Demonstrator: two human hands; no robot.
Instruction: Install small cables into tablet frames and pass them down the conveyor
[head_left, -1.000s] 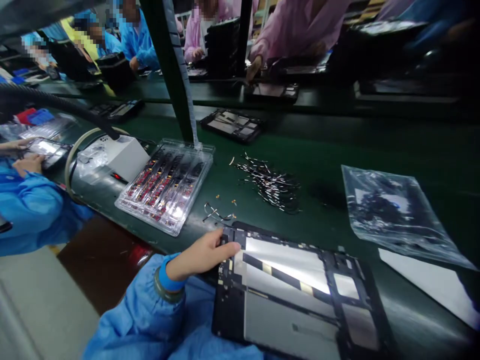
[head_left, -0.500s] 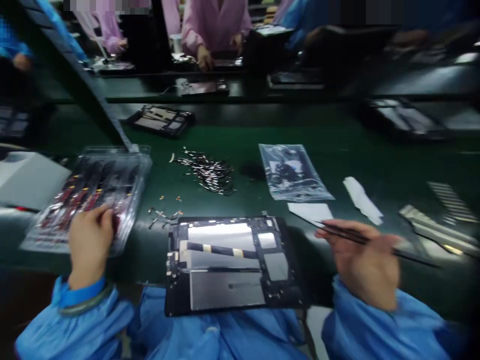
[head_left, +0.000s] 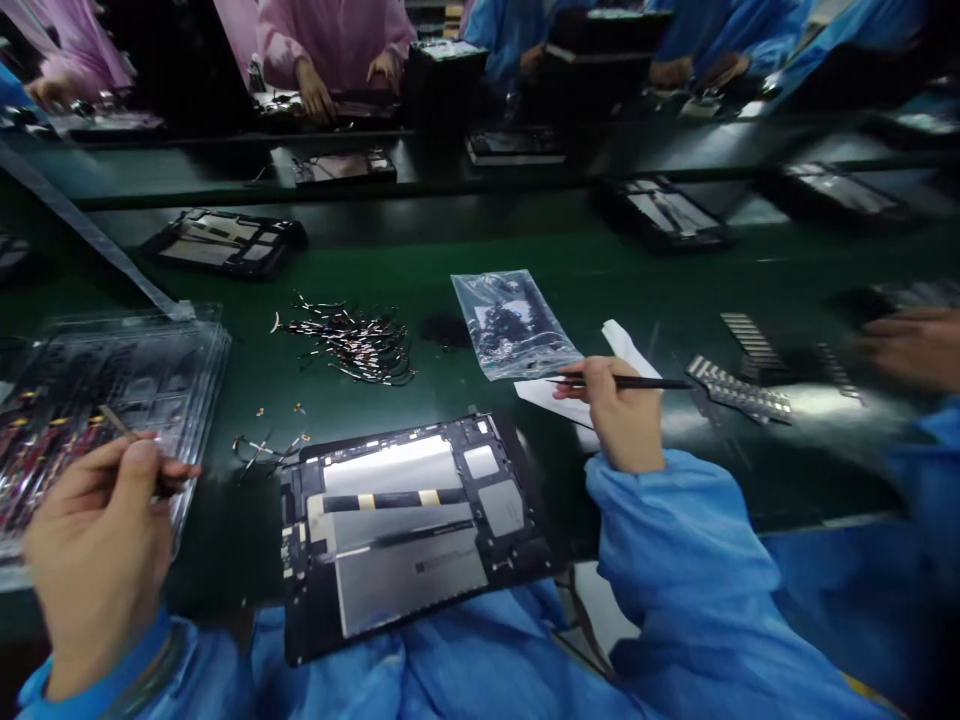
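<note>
My left hand (head_left: 105,545) is raised over the near edge of a clear plastic tray (head_left: 202,350), its fingers pinching a small thin strip (head_left: 114,420). Dark tweezers (head_left: 652,382) are gripped in my right hand (head_left: 626,415), their tips pointing left over a white paper (head_left: 536,400). Between the hands an opened tablet (head_left: 409,530) lies at the table's near edge, slightly tilted, its silver inside and a black-and-yellow flex strip facing up. Several small cables (head_left: 266,450) lie just beyond its left corner. Past the right hand's fingertips is a clear bag (head_left: 510,325) with dark parts in it.
A pile of thin cables (head_left: 352,340) lies beyond the tablet. Opened devices (head_left: 225,242) (head_left: 671,212) stand farther back. Metallic strips (head_left: 742,390) are on the right, near another person's hand (head_left: 919,345). People in pink and blue work across the table.
My left hand has lifted from the tray with the thin strip in its fingers. My right hand has moved over the white paper beside the bag. The view has turned right; another person's hand shows there.
</note>
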